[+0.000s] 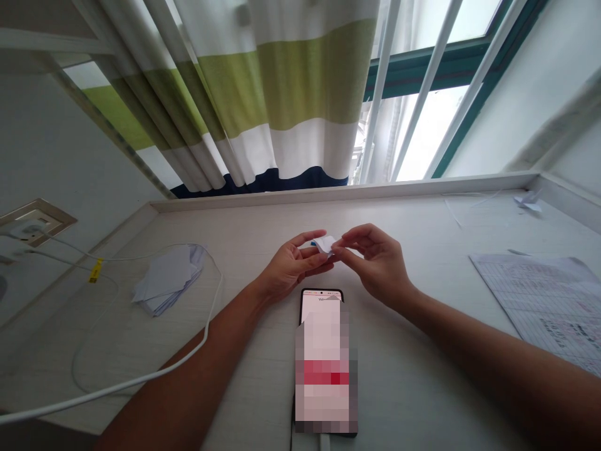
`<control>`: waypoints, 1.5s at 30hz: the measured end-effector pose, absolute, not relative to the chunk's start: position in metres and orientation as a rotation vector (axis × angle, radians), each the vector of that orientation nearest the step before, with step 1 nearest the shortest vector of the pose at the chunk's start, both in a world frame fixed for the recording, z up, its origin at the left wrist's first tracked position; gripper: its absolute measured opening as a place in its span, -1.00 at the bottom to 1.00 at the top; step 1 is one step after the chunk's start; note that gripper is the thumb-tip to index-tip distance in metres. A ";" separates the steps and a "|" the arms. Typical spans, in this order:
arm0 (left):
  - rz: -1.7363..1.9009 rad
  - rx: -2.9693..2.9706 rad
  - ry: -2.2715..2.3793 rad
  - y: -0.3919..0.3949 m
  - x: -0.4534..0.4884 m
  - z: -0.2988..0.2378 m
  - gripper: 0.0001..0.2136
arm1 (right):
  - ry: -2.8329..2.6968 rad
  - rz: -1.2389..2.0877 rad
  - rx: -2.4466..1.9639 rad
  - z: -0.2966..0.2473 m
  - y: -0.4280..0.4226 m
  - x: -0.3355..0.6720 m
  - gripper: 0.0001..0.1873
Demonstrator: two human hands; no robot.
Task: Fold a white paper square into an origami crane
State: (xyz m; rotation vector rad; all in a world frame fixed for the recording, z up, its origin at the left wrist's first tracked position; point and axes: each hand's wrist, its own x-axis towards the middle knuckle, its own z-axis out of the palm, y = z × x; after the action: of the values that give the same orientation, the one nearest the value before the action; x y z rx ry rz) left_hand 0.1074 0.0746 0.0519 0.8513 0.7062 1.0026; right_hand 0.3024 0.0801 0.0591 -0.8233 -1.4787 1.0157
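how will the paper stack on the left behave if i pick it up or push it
The paper stack would probably slide apart if pushed, since its sheets lie fanned with uneven edges. Lifted by one corner, it may well sag, as the sheets look thin. It is likely light, being only a low pile.

Left hand [287,264] and right hand [382,262] block mid-frame, 2 cables [141,378] the left; passage lies right, before the lined sheet [549,307].

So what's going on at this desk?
Someone is handling a small piece of white paper: the left hand holds it, and the right hand pinches its right edge. A phone lies nearer on the desk, with paper pieces to the left and a written sheet to the right.
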 end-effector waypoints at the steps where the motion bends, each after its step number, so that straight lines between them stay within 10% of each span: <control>1: 1.007 0.852 0.711 0.075 0.108 0.052 -0.42 | -1.471 1.023 -0.827 0.060 0.080 0.302 -0.76; 31: 1.133 0.809 0.854 0.070 0.121 0.051 -0.59 | -1.544 1.009 -0.825 0.055 0.078 0.297 -0.78; 45: 1.221 0.924 0.893 0.071 0.124 0.049 -0.40 | -1.872 0.349 -0.724 0.049 0.072 0.299 -0.88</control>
State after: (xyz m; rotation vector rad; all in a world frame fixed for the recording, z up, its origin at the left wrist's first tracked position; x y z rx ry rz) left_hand 0.1244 0.0712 0.0493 0.9244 0.8934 1.2206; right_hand 0.2994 0.0721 0.0492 -0.7243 -1.8724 0.3495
